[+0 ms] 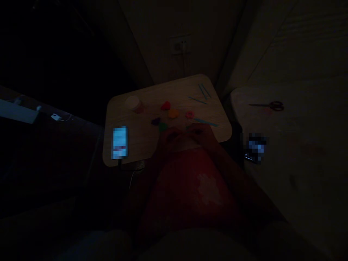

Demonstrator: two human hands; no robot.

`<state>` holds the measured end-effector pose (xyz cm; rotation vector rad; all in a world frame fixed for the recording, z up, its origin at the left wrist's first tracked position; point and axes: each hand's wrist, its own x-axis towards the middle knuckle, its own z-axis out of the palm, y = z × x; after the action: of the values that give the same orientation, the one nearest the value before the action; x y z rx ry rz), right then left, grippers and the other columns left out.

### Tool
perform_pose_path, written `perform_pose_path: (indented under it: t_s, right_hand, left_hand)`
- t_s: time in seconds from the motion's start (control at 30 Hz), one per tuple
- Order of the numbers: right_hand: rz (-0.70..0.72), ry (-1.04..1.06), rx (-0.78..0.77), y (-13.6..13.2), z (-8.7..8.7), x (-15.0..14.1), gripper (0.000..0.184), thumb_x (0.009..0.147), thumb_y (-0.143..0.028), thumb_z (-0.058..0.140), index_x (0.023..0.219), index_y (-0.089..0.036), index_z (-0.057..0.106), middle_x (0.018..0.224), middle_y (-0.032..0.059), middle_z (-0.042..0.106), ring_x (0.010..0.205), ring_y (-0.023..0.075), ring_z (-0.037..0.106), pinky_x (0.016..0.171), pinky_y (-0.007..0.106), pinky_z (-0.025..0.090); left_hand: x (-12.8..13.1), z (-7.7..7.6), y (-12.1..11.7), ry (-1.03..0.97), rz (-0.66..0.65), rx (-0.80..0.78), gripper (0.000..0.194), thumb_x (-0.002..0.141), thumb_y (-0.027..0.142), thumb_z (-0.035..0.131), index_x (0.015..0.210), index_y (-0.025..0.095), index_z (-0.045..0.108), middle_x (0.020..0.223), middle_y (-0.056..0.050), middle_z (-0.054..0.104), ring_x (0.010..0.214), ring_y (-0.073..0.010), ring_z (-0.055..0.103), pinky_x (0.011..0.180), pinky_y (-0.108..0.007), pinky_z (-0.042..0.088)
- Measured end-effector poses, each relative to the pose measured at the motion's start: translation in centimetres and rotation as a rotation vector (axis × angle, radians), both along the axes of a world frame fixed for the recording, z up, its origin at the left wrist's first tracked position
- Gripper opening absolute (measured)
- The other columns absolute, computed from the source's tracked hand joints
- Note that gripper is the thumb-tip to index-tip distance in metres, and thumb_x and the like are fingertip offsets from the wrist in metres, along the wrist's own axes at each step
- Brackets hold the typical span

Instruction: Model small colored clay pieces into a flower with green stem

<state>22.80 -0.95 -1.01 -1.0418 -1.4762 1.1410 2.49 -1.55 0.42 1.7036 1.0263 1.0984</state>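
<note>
The light is very dim, so finger detail is poor. At the table's near edge, my left hand is curled, fingers pointing toward the right one. A green lump, which looks like modelling clay, lies against its outer side. My right hand is also closed, its fingertips almost meeting the left's. A small green bit shows at its fingers; what either hand holds is hidden. Just beyond are dark purple, orange and red lumps, a pink flower-like piece and a flat blue tool.
The small wooden table carries a lit phone at left, a tub with a pale lid and several thin blue sticks at back right. Scissors and a blurred-out device lie on the pale surface at right.
</note>
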Motion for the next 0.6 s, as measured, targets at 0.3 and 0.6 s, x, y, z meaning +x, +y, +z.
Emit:
perform_pose_path:
  t_s: [0.3,0.6]
  right_hand:
    - [0.085,-0.070,-0.098,-0.10,0.38,-0.21,0.042,0.071,-0.057,0.087,0.065,-0.019,0.072,0.061,-0.0001,0.063,0.061,0.0137,0.052,0.056,0.028,0.038]
    - [0.119,0.011,-0.094,-0.19,0.47,-0.08,0.037,0.082,-0.055,0.079,0.080,-0.019,0.077,0.075,0.0031,0.071,0.069,0.0152,0.059,0.064,0.028,0.046]
  left_hand:
    - [0.06,0.05,-0.25,0.022,0.061,-0.012,0.031,0.089,0.049,0.075,0.084,0.019,0.070,0.079,-0.002,0.070,0.073,-0.0163,0.064,0.068,-0.028,0.051]
    - [0.13,0.08,-0.12,0.030,0.028,-0.051,0.037,0.088,0.054,0.074,0.077,0.019,0.065,0.073,-0.001,0.064,0.070,-0.0153,0.058,0.066,-0.028,0.047]
